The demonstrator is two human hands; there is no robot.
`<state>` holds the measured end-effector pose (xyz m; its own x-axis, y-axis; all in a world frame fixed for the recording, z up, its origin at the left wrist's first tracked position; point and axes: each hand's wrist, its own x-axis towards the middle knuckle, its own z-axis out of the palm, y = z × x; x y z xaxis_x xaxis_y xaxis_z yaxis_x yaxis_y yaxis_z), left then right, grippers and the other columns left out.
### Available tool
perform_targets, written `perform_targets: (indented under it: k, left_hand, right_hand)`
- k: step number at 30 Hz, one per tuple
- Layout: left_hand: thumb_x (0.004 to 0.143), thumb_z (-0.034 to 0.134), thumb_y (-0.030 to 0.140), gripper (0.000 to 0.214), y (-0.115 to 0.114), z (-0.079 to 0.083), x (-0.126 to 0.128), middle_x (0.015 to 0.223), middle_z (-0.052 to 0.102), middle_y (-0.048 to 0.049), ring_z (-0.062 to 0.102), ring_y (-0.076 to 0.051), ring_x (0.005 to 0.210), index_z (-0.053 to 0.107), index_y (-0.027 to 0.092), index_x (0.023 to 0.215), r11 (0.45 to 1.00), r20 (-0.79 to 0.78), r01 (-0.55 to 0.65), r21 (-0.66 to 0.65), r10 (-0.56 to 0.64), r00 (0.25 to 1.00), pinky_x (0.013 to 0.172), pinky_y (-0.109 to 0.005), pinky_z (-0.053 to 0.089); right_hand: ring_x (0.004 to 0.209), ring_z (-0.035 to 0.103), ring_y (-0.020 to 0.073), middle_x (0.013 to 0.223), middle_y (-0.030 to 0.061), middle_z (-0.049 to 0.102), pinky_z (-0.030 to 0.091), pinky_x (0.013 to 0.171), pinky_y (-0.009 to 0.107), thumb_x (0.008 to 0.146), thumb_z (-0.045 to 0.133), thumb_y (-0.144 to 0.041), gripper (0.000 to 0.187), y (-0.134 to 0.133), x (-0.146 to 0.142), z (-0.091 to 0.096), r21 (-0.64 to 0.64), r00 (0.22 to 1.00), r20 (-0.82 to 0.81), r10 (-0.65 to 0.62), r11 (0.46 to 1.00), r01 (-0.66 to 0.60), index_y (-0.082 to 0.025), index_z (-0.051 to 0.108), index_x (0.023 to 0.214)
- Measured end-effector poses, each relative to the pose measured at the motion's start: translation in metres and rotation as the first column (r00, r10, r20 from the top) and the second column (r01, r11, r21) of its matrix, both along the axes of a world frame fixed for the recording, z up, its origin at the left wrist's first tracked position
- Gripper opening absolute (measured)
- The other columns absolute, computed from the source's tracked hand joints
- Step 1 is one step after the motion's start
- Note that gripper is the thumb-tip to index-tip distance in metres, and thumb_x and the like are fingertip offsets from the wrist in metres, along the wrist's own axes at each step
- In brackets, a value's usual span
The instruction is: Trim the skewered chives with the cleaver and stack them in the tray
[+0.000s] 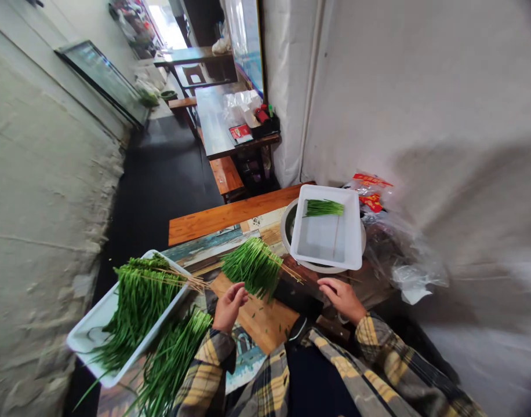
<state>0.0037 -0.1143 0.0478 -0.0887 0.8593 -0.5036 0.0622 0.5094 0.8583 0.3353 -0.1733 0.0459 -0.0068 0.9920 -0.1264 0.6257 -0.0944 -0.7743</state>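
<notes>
My left hand [229, 306] rests on a wooden cutting board [261, 321], its fingers curled loosely at the near end of a bundle of green chives [253, 267] threaded on thin wooden skewers. My right hand [341, 296] lies palm down, fingers spread, on the dark table edge just below a white tray [351, 240]. That tray sits on a round bowl and holds one small skewered bunch of chives [323, 207]. Both sleeves are yellow and grey plaid.
At the left a second white tray [88, 333] carries a big heap of skewered chives [137, 304]; loose chives [172, 362] lie beside it. Plastic bags [400, 255] crowd the right by the white wall. Wooden benches and tables stand behind.
</notes>
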Motion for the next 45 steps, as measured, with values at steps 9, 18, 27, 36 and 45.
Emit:
perform_targets:
  k: [9, 18, 27, 36, 45]
  left_hand:
    - [0.084, 0.048, 0.032, 0.024, 0.087, 0.041, 0.099, 0.083, 0.062, -0.0058, 0.056, -0.018, 0.081, 0.067, 0.018, 0.088, 0.695, -0.674, 0.614, 0.374, -0.251, 0.695, 0.076, -0.031, 0.043]
    - [0.088, 0.043, 0.02, 0.023, 0.187, 0.052, 0.213, 0.093, 0.058, -0.0103, 0.046, -0.024, 0.095, 0.066, 0.017, 0.083, 0.409, -0.983, 0.912, -0.041, -0.181, 0.037, 0.081, -0.039, 0.033]
    - [0.082, 0.042, 0.008, 0.026, 0.25, 0.024, 0.285, 0.097, 0.058, -0.0158, 0.041, -0.028, 0.104, 0.068, 0.01, 0.083, 0.198, -0.971, 0.957, -0.211, -0.159, -0.181, 0.092, -0.044, 0.024]
    - [0.079, 0.04, 0.003, 0.03, 0.257, 0.002, 0.311, 0.083, 0.063, -0.0177, 0.046, -0.028, 0.097, 0.07, 0.007, 0.082, 0.215, -0.931, 0.91, -0.354, -0.17, -0.323, 0.087, -0.042, 0.026]
    - [0.076, 0.04, 0.003, 0.03, 0.262, -0.003, 0.318, 0.08, 0.065, -0.0182, 0.049, -0.028, 0.093, 0.069, 0.007, 0.081, 0.235, -0.923, 0.897, -0.373, -0.196, -0.332, 0.083, -0.041, 0.027]
  right_hand:
    - [0.096, 0.061, 0.0139, 0.104, 0.0044, 0.068, 0.046, 0.087, 0.026, 0.09, 0.041, -0.024, 0.027, 0.123, 0.067, 0.031, 0.181, 0.915, 0.4, -0.053, 0.983, -0.022, -0.02, 0.063, 0.106]
    - [0.117, 0.043, 0.0222, 0.124, 0.0131, 0.051, 0.033, 0.101, 0.036, 0.082, 0.054, -0.015, 0.041, 0.246, 0.107, -0.006, 0.183, 0.857, 0.497, -0.136, 0.982, 0.049, -0.013, 0.049, 0.123]
    - [0.098, 0.051, 0.0227, 0.106, 0.0115, 0.052, 0.038, 0.086, 0.033, 0.076, 0.065, -0.02, 0.029, 0.274, 0.131, -0.026, 0.03, 0.861, 0.487, -0.143, 0.989, 0.147, -0.015, 0.056, 0.104]
    - [0.1, 0.05, 0.0238, 0.106, 0.0118, 0.052, 0.039, 0.085, 0.032, 0.074, 0.068, -0.026, 0.031, 0.274, 0.136, -0.02, -0.017, 0.888, 0.447, -0.11, 0.991, 0.131, -0.016, 0.056, 0.101]
    - [0.097, 0.051, 0.0231, 0.107, 0.0119, 0.053, 0.041, 0.082, 0.031, 0.075, 0.065, -0.02, 0.028, 0.276, 0.138, -0.017, -0.054, 0.892, 0.44, -0.101, 0.989, 0.138, -0.016, 0.057, 0.101]
